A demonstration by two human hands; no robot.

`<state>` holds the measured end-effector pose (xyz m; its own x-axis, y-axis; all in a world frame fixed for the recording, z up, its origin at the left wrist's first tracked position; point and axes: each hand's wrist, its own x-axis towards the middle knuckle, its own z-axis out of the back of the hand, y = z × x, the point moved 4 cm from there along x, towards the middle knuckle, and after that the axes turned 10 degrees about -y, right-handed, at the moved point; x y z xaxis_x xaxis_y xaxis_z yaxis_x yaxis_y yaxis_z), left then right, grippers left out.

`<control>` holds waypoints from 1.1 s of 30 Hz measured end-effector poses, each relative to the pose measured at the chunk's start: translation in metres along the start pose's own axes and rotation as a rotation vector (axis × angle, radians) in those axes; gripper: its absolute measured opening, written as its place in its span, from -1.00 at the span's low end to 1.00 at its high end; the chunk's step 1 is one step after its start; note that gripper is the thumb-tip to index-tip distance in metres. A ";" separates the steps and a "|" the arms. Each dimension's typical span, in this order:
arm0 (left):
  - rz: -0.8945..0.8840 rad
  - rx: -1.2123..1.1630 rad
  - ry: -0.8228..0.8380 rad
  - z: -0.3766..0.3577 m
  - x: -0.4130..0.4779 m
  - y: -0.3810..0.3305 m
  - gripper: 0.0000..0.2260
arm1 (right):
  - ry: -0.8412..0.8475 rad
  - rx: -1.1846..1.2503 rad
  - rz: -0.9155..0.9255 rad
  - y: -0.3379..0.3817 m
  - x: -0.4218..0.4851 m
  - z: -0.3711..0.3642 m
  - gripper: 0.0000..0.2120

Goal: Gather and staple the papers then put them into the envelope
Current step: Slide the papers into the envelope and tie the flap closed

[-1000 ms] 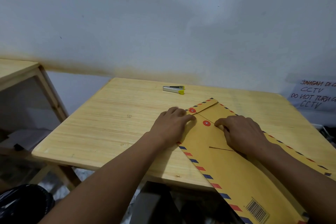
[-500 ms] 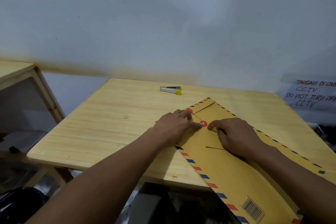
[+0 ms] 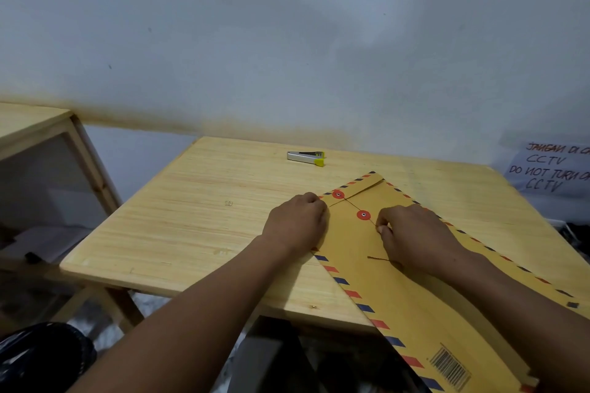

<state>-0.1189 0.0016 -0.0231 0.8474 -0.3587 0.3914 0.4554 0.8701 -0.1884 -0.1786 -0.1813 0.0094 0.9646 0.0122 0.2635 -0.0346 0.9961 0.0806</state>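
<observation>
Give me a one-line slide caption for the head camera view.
Left hand steadies brown envelope while right hand pinches closure string; stapler sits behind.

Pale blue-grey wall, light wooden table, second wooden table at left (partly seen) — handwritten notice at right.

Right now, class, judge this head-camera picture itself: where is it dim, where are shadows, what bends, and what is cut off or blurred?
Head view: dim, flat light, no glare; a soft shadow lies on the pale wooden table beside the left hand; wide-angle bending curves the table's edges; the brown airmail-striped envelope and the handwritten CCTV sign are cut off at the frame's edge; the small silver-and-yellow stapler looks soft.
</observation>
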 end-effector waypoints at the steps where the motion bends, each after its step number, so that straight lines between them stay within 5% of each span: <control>1: -0.002 -0.014 0.007 0.000 0.000 0.000 -0.66 | 0.016 -0.025 0.036 0.004 0.000 0.001 -0.78; 7: -0.111 -0.161 0.071 0.002 0.006 0.009 -0.72 | 0.076 -0.097 0.287 0.034 0.007 0.010 -0.82; 17: -0.091 -0.415 0.085 -0.003 0.006 0.024 -0.70 | 0.181 -0.049 0.371 0.036 0.072 -0.001 -0.89; 33: -0.036 -0.551 0.001 -0.005 0.003 0.026 -0.72 | 0.362 0.385 0.098 0.013 0.129 -0.031 -0.92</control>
<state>-0.1032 0.0219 -0.0318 0.8289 -0.3853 0.4056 0.5592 0.5517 -0.6188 -0.0468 -0.1640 0.0149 0.9781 0.2008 -0.0555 -0.1570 0.8855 0.4372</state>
